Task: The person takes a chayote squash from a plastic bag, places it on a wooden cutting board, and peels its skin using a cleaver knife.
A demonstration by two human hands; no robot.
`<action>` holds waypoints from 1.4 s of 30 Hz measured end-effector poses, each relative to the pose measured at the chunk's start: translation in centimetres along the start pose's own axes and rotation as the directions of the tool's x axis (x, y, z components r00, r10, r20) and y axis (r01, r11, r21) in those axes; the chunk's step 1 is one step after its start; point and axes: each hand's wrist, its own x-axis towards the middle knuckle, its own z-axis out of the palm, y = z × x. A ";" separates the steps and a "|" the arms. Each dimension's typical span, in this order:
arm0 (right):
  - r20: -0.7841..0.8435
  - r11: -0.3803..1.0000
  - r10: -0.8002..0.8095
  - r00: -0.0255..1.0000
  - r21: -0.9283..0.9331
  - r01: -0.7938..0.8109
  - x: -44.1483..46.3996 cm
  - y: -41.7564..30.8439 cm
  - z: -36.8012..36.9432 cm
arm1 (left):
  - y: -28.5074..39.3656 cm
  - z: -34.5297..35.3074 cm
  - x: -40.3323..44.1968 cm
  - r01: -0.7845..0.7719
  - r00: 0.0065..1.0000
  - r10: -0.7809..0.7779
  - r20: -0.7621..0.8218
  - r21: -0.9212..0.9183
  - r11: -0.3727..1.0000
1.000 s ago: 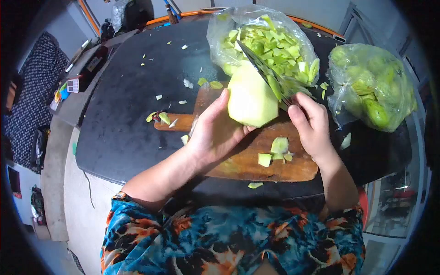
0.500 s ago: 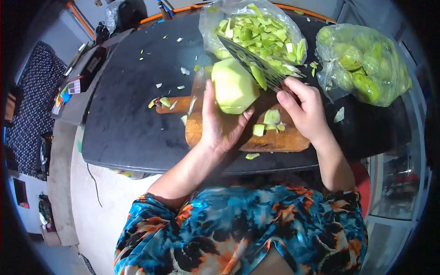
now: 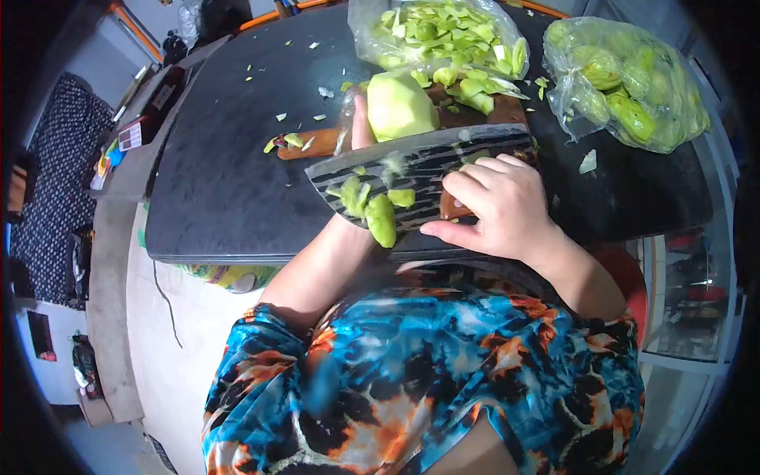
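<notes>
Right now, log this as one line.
left hand: peeled fruit; right hand: cleaver; on cleaver: green peelings; beyond: bag of green pieces

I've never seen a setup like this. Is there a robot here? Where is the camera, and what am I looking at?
No robot here, just a person working with two bare hands. Every picture comes from one camera worn on the head, looking forward and down. The right hand grips a broad knife by its handle, with green scraps on the blade. The left hand holds a pale peeled fruit; most of that hand is hidden behind the blade. On the dark table are a wooden board, an open clear bag of green cut pieces, another bag with whole green fruit, and scattered scraps.
</notes>
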 end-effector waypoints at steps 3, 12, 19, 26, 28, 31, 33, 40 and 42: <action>-0.013 1.000 0.015 1.000 -0.019 -0.016 0.3 -0.1 0.8 | 0.0 -0.2 0.3 -0.022 1.000 0.023 -0.015 0.036 0.999; -0.050 0.999 0.010 0.999 -0.039 -0.012 0.0 0.4 1.3 | -0.1 -0.1 0.4 -0.034 0.996 0.038 -0.079 0.059 0.998; -0.022 0.999 0.004 1.000 -0.033 -0.005 -0.7 0.1 -0.2 | -0.5 0.4 0.1 -0.027 0.995 0.037 -0.093 0.107 0.994; -0.019 0.999 0.004 1.000 -0.032 -0.005 0.2 -0.4 -0.4 | -0.4 0.9 0.0 -0.042 0.997 0.051 -0.060 0.148 0.988; -0.005 0.999 0.011 1.000 -0.053 -0.012 0.2 -0.2 -0.1 | -0.4 0.0 0.4 -0.028 1.000 0.028 0.004 0.084 0.996; -0.021 0.996 0.024 0.999 -0.082 -0.026 0.2 0.3 0.2 | -0.6 0.8 0.2 -0.050 0.994 0.061 -0.089 0.114 0.992; -0.039 0.992 0.049 0.998 -0.111 -0.053 0.2 1.4 0.3 | -0.9 1.4 -0.2 -0.025 0.986 0.024 -0.166 -0.005 1.000; -0.056 0.693 0.692 0.720 -0.227 -0.684 -1.3 13.1 0.3 | -1.7 2.2 -0.7 -0.068 0.974 0.130 -0.186 0.308 0.949; -0.052 0.721 0.678 0.733 -0.144 -0.677 -1.3 12.4 -0.5 | -1.2 1.7 0.0 -0.073 0.980 0.116 -0.159 0.250 0.966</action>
